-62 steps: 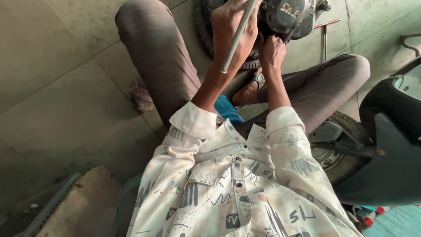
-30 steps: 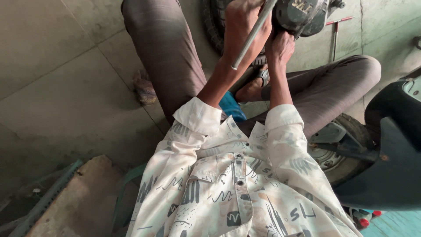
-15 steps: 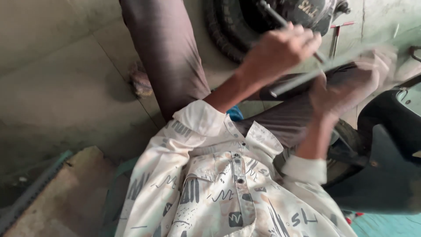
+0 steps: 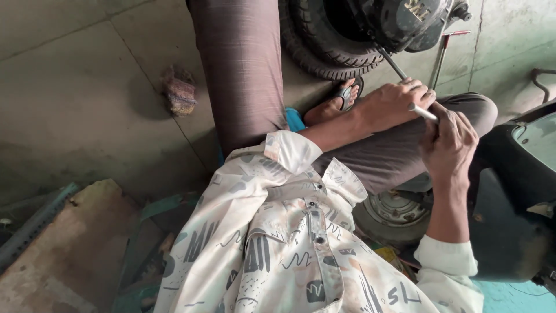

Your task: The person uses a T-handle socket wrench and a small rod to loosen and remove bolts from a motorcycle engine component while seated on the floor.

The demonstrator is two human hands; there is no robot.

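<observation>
Both hands have swung back together since half a second ago: back then the right one was off to the side and blurred, and now it's parked right behind the left on the same tool. Compared with a second ago, they also sit lower in the view, down over the right knee instead of up at the engine.

So what I'm looking at now: the left hand (image 4: pixel 394 104) is wrapped around a thin metal rod (image 4: pixel 405 87), fingers (image 4: pixel 418 91) curled shut over it. The right hand (image 4: pixel 449 142) is closed on the near end of that same rod, just touching the left. The rod runs diagonally up and away from the hands, and its far tip goes in under the black engine casing (image 4: pixel 405 20), right beside the tyre (image 4: pixel 324 49). I can't tell exactly what the tip is seated on, it's dark in there.

My read is that the two-handed grip means leverage is going on the rod now, rather than just positioning it.

Around that: a sandalled foot (image 4: pixel 339 101) below the tyre, a crumpled rag (image 4: pixel 179 90) on the concrete floor (image 4: pixel 75 93), and another long tool (image 4: pixel 441 55) lying past the casing.
</observation>
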